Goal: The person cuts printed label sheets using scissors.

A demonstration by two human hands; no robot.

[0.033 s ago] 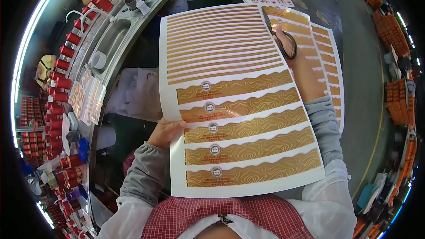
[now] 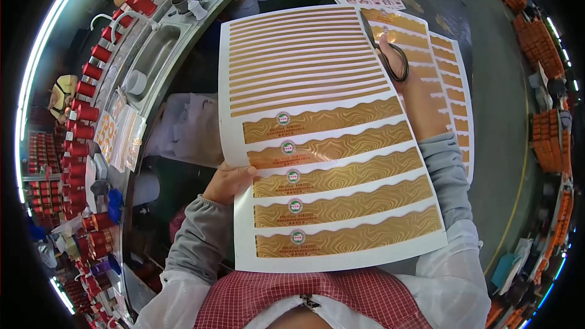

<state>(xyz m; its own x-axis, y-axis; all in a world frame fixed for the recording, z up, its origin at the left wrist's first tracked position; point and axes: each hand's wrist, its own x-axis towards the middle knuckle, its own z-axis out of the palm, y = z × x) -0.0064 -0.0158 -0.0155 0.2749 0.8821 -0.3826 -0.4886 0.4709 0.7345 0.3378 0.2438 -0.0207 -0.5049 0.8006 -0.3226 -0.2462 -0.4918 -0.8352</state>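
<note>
The sheet point(image 2: 332, 140) is spread in front of the person, its near edge above the checked apron point(image 2: 317, 295) and its far right corner close to the scissors point(image 2: 406, 68). The left hand point(image 2: 230, 181) pinches the left edge, thumb on the printed face; its other fingers go behind, so their spread cannot be told. The right hand point(image 2: 393, 52) is at the far right edge, thumb up and a black handle loop around it; most of its fingers are hidden, and whether the blades are apart cannot be told.

To work well here, the left pinch should be firm enough to stop the sheet bowing, yet light enough not to crease it. The scissors are best kept to the white gaps, clear of the gold bands' wavy edges and of the gold sheets point(image 2: 461, 94) lying to the right.
</note>
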